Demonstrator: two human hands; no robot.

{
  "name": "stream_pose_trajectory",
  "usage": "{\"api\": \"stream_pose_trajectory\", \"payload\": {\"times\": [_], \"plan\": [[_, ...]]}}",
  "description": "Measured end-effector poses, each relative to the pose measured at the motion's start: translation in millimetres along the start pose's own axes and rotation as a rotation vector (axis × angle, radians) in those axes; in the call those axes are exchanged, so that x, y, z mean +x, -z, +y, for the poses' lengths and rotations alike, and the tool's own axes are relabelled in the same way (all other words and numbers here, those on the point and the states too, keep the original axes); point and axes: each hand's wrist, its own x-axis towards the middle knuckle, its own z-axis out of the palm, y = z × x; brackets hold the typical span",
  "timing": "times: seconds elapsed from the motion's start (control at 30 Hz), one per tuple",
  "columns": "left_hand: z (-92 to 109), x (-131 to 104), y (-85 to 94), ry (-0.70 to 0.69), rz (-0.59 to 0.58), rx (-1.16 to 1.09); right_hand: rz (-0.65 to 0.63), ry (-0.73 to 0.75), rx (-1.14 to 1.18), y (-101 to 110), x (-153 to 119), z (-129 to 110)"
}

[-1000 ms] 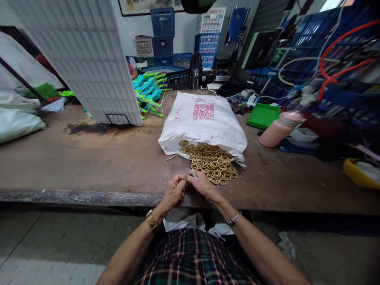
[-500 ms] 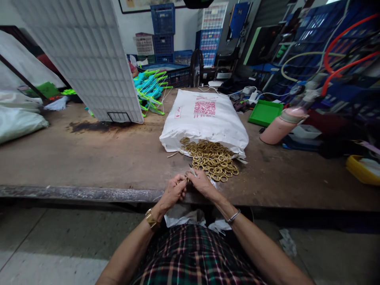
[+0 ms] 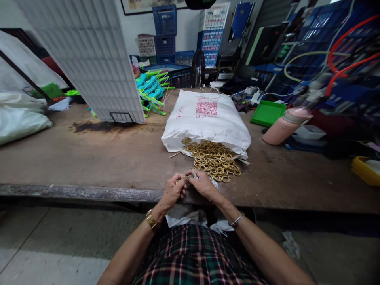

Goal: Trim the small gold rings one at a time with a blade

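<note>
My left hand (image 3: 175, 188) is closed on a gold ring (image 3: 178, 181) at the table's front edge. Touching it from the right, my right hand (image 3: 203, 185) pinches a small pale blade-like tool (image 3: 194, 174), its dark tip pointing up and away. Just beyond my hands lie many gold rings (image 3: 218, 162), spilling from the mouth of a white sack (image 3: 208, 118) with red print. Fine detail between the fingertips is too small to tell.
The wooden table (image 3: 118, 158) carries a white ribbed panel (image 3: 97, 59) at left, green and blue plastic frames (image 3: 152, 91) behind it, and at right a green tray (image 3: 268, 113), a pink bottle (image 3: 282, 128) and a yellow container (image 3: 366, 170). Crates (image 3: 164, 35) stand behind.
The view has shifted slightly, so the table items appear a little further right. My hands stay together, with the tool in my right hand tilted a little differently.
</note>
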Motion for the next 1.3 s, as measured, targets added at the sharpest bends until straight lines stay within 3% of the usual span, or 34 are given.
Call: {"api": "stream_pose_trajectory", "payload": {"times": [0.13,0.3,0.47,0.67,0.97,1.1,1.2,1.3], "plan": [[1.9,-0.8,1.4,-0.011,-0.018,0.000,0.014,0.081,-0.135,0.0,1.0,7.0],[3.2,0.5,1.6,-0.038,0.006,0.053,0.086,0.079,-0.046,4.2,2.0,-0.3],[2.6,1.9,1.9,-0.036,0.003,0.077,-0.024,0.081,-0.019,3.7,1.6,-6.6],[3.0,0.1,2.2,-0.044,-0.020,0.064,-0.054,0.027,0.038,2.4,0.6,-9.4],[3.9,-1.6,0.6,-0.039,-0.047,-0.016,-0.010,-0.022,0.065,2.8,4.4,-4.9],[5.1,-1.6,0.3,-0.027,-0.031,-0.024,0.072,0.058,-0.179,3.9,-0.3,2.1],[5.0,-1.0,0.8,-0.032,-0.012,-0.003,0.005,0.178,-0.398,2.9,-7.2,6.5],[3.3,-0.7,1.8,-0.048,0.014,0.026,-0.036,0.202,-0.544,1.6,-11.9,7.8]]}}
